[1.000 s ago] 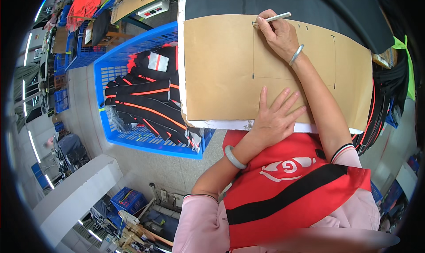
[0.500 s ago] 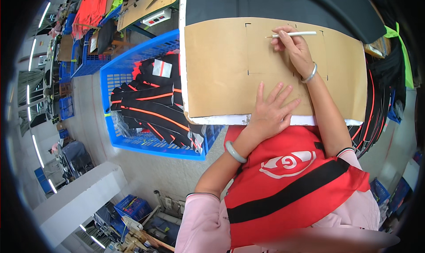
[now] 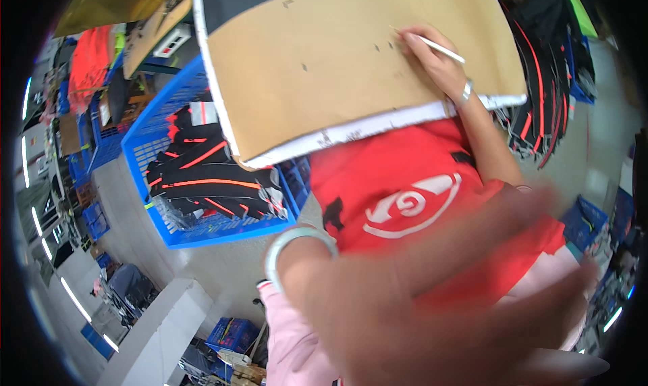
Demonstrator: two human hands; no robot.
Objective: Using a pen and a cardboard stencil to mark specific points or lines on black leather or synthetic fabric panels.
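Room: a workshop with a grey floor [image 3: 118,203] and strip lights [image 3: 75,300] at the left.
Worktop [image 3: 290,151]: white-edged, slanting in the view; a black sheet [image 3: 236,6] shows beyond the brown paper [image 3: 324,92].
Paper: lying on the worktop, in front of the person; a few small dark marks [image 3: 304,67] are spread over it.
Right hand [image 3: 432,58]: over the paper, fingers closed around a white pencil [image 3: 442,49].
Pencil: aslant, tip toward the far left; whether it touches the paper, I cannot tell.
Left hand [image 3: 378,305]: raised close to the camera, clear of the paper, blurred; fingers look spread, nothing seen in its grasp.
Crate [image 3: 223,238]: blue, left of the worktop, with black clothes [image 3: 202,176] striped orange inside.
Marking: seems to be the step in hand, and looks unfinished with the pencil poised.
Next stroke: would call for setting the tip on a chosen mark, with the left palm flat to steady the paper.
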